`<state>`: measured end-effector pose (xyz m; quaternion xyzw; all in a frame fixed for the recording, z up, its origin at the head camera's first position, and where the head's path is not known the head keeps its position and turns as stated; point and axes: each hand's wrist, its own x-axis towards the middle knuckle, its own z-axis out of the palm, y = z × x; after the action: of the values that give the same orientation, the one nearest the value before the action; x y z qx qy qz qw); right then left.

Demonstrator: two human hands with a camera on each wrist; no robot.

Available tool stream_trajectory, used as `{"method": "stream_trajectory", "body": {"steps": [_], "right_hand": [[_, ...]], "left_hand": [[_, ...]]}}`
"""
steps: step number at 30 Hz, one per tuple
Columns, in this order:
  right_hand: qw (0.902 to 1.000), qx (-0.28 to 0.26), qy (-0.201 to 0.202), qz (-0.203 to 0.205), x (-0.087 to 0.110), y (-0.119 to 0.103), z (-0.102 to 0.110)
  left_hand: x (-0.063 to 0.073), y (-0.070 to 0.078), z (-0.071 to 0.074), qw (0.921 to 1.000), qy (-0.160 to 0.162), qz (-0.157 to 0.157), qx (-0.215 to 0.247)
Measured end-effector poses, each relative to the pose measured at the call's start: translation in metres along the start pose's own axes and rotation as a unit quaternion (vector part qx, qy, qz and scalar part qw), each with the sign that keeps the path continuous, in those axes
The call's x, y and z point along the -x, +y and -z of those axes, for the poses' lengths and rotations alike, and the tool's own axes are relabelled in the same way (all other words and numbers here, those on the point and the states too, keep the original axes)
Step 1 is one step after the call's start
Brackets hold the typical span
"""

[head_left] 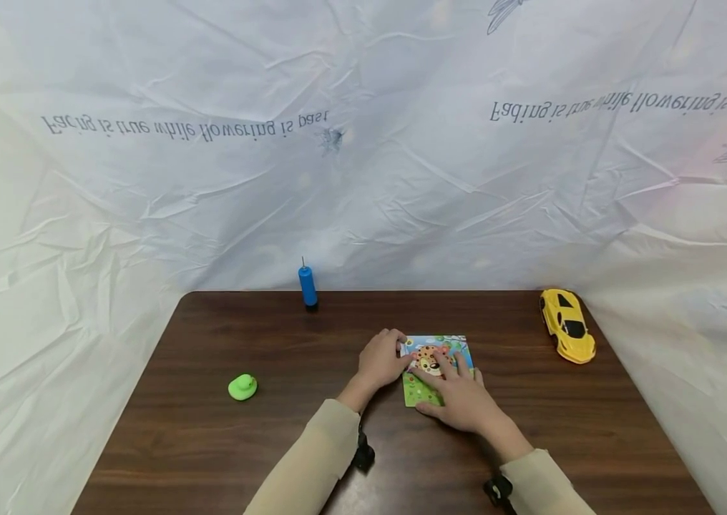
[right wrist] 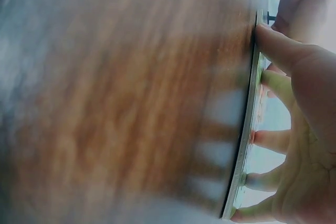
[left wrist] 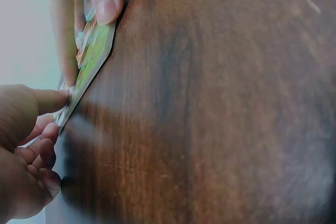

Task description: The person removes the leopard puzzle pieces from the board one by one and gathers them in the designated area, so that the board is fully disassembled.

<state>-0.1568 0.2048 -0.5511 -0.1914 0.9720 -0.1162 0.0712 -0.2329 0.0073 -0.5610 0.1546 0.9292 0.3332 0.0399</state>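
Note:
A flat square picture board (head_left: 419,395) with a cartoon leopard on blue and green lies on the table. My left hand (head_left: 381,360) is at its left edge; in the left wrist view the thumb touches the face and the other fingers curl by the edge. A small pale bit shows under that thumb, too blurred to name. My right hand (head_left: 466,402) spreads over the board's right half, fingertips resting on it and thumb at its near edge. In the right wrist view the board (right wrist: 242,150) appears edge-on beneath those fingers.
A green toy duck (head_left: 243,387) sits at the left of the brown wooden table (head_left: 260,343). A blue cylinder with a thin rod on top (head_left: 308,286) stands at the back edge. At the back right lies a yellow toy car (head_left: 567,326). White printed cloth (head_left: 363,179) hangs behind.

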Motion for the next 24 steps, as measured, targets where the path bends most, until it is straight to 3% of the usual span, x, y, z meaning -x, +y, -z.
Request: {"method": "stream_trajectory", "body": {"steps": [12,24], "right_hand": [[1.0,0.002,0.006,0.004,0.0,0.001,-0.002],[1.0,0.001,0.003,0.003,0.0,0.0,-0.001]], "left_hand": [[0.005,0.005,0.001,0.997,0.037,0.002,0.068],[0.005,-0.005,0.003,0.9892,0.092,0.025,0.112]]}}
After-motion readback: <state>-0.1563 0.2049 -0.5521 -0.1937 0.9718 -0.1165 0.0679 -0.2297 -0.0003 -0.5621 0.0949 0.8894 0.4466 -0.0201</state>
